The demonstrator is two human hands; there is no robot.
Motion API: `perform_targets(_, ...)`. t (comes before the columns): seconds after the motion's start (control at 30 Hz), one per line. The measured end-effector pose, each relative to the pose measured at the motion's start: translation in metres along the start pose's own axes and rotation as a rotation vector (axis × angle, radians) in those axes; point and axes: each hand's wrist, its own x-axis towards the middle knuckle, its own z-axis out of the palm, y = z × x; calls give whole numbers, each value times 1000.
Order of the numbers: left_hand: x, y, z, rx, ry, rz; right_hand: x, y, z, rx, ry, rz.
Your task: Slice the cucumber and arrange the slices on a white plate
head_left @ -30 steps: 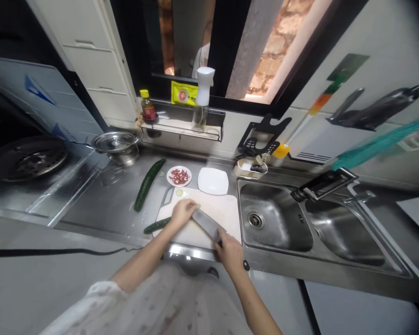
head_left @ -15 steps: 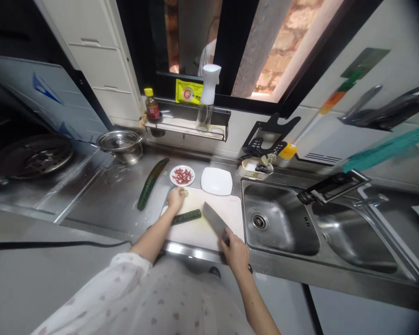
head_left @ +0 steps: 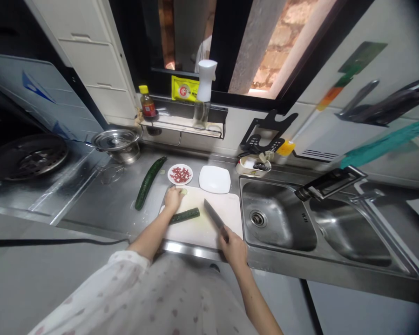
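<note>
My right hand (head_left: 234,247) is wrapped round the handle of a kitchen knife (head_left: 213,215). The blade points away from me over the right part of a white cutting board (head_left: 206,236). At the board's far left, my left hand (head_left: 173,199) pinches a small pale green cucumber piece (head_left: 183,191). A cut length of cucumber (head_left: 188,214) lies on the board between the hand and the knife, its left end partly behind my left forearm. A whole dark green cucumber (head_left: 149,185) rests on the steel counter left of the board.
Behind the board stand a small plate of chopped red pieces (head_left: 171,180) and a white square dish (head_left: 214,179). A double steel sink (head_left: 282,216) is to the right. A lidded steel pot (head_left: 118,144) stands back left, below a shelf (head_left: 181,124) with bottles.
The knife blade has tilted and now shows narrower, still over the same part of the board. My left hand stays at the cucumber piece. The whole view has shifted slightly.
</note>
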Motion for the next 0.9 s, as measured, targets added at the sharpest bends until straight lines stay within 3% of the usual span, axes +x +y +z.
perform_targets(0.17, -4, 1, -5, -62, 27, -43, 0, -9, -7, 33, -52, 64)
perform_targets(0.3, -22, -1, -11, -131, 59, -57, 5, -14, -9, 127, -62, 66)
perform_targets(0.57, -77, 4, -15, -171, 3, 268, 22, -36, -16, 174, -140, -34)
perform_targets(0.9, -83, 26, -18, -133, -80, 480, 26, -57, -23, 70, -191, -81)
